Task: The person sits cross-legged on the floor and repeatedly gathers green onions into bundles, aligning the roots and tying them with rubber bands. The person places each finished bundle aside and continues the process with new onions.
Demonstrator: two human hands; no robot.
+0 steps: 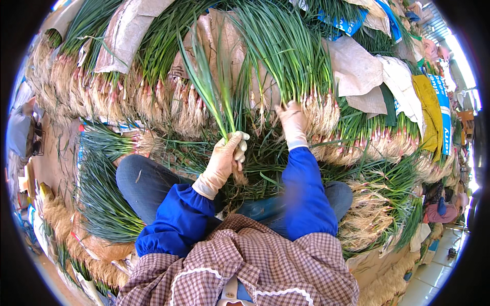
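My left hand (229, 151), in a pale glove, is closed around a few green onion plants (218, 103); their leaves point up and their roots hang below my fist. To the right, my right hand (293, 116), gloved too, reaches to the root end of a large pile of green onions (298, 57). Its fingertips touch or nearly touch the stems at the pile's left edge; whether they grip one I cannot tell. Loose leaves and thin plants lie on the ground between and below my hands.
Bundled green onions (153, 95) with pale roots line the far left, partly under woven sacks (126, 34). More plants lie beside my left knee (103, 191) and my right knee (367, 214). A yellow sack (427, 111) covers others at right. Another person (446, 210) sits at the right edge.
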